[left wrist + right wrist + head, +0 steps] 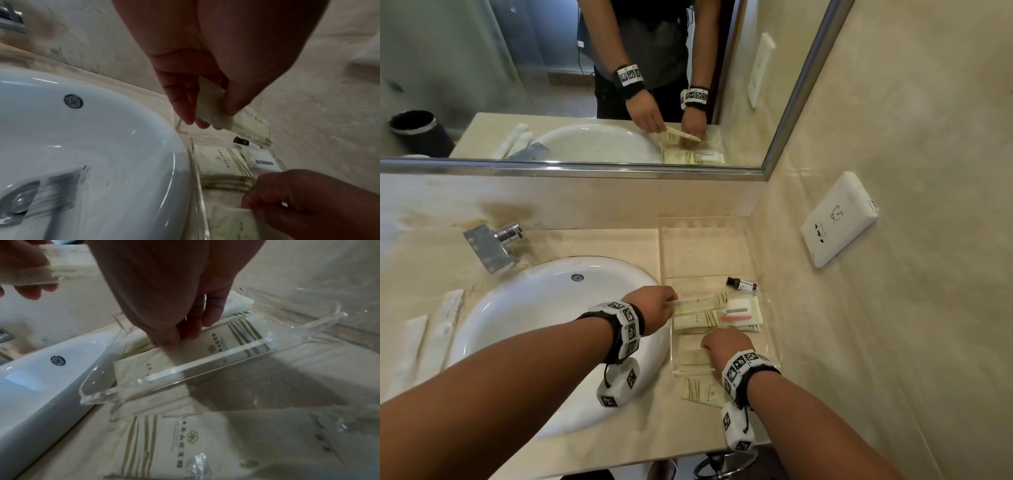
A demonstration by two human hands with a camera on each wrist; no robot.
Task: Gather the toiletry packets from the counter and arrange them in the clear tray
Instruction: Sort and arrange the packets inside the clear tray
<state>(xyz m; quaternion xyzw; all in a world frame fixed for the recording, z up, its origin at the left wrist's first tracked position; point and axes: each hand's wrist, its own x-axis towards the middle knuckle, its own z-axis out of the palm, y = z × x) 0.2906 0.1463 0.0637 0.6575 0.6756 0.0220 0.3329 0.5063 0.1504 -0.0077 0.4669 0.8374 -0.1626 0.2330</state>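
The clear tray [690,372] sits right of the sink against the wall. It holds cream striped packets [695,322], a white packet with a pink item [741,313] and a small dark bottle [741,284]. My left hand [671,301] pinches a long cream packet [702,301] by its serrated end [213,110], level above the tray. My right hand [709,342] reaches into the tray's near end, and its fingertips [164,342] pinch the far edge of a cream packet [185,356] lying there. Another striped packet [703,392] lies on the counter in front of the tray.
The white sink basin [534,325] and chrome faucet [493,246] are to the left. Long white packets [445,322] lie on the counter left of the sink. A wall outlet [839,219] is on the right wall, and the mirror [585,85] runs along the back.
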